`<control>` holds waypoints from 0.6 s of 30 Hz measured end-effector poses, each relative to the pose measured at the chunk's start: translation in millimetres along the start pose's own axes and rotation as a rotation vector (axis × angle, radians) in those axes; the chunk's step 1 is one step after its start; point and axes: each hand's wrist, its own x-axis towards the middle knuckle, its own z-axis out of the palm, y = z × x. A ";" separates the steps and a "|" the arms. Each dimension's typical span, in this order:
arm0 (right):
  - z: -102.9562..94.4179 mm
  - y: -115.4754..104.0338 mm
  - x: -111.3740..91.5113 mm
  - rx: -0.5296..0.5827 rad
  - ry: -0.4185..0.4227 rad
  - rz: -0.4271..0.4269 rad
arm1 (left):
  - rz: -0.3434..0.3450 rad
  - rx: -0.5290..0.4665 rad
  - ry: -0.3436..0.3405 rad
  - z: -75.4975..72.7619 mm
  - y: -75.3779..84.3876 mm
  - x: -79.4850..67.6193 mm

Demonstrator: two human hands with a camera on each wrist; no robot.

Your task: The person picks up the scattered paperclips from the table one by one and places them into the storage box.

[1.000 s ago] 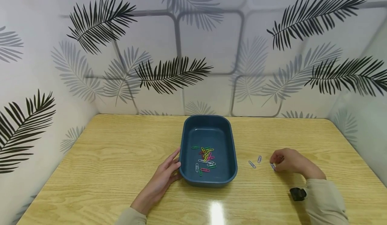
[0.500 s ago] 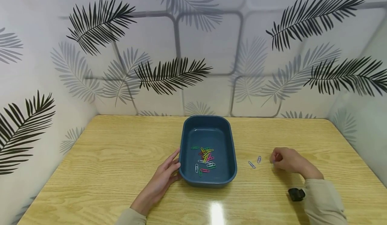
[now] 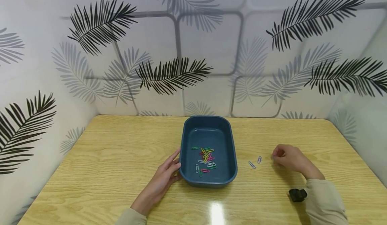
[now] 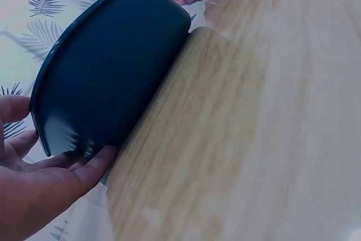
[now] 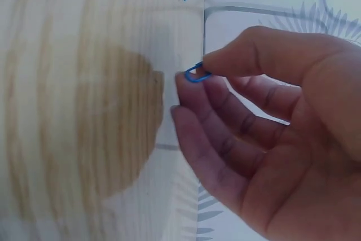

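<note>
A dark blue plastic tray (image 3: 208, 184) stands mid-table with several coloured paper clips (image 3: 206, 156) lying in its nearer half. My left hand (image 3: 163, 179) rests against the tray's left side, its extended fingers touching the wall; in the left wrist view the fingers spread along the tray's end. To the right of the tray, my right hand (image 3: 291, 158) is raised a little over the table. Its thumb and fingers pinch a blue paper clip (image 5: 196, 80), whose rounded end sticks out in the right wrist view. Two loose blue paper clips (image 3: 252, 165) lie between the tray and my right hand.
The wood-grain table (image 3: 115, 151) ends at a leaf-patterned wall covering (image 3: 208, 94) behind and at both sides. A small black device (image 3: 297, 195) sits by my right sleeve (image 3: 325, 198). A bright light reflection shows near the table's front.
My right hand has lifted the blue paper clip off the table and shifted slightly right. The left hand and the tray have stayed in place.
</note>
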 end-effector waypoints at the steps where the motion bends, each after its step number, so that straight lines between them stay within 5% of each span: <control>1: 0.1 -0.7 0.3 0.012 0.008 0.007 | 0.000 0.000 0.000 0.0 0.0 0.2; 18: -6.1 -36.4 14.6 0.204 0.155 0.001 | -0.011 -0.006 -0.007 -3.0 -2.9 2.6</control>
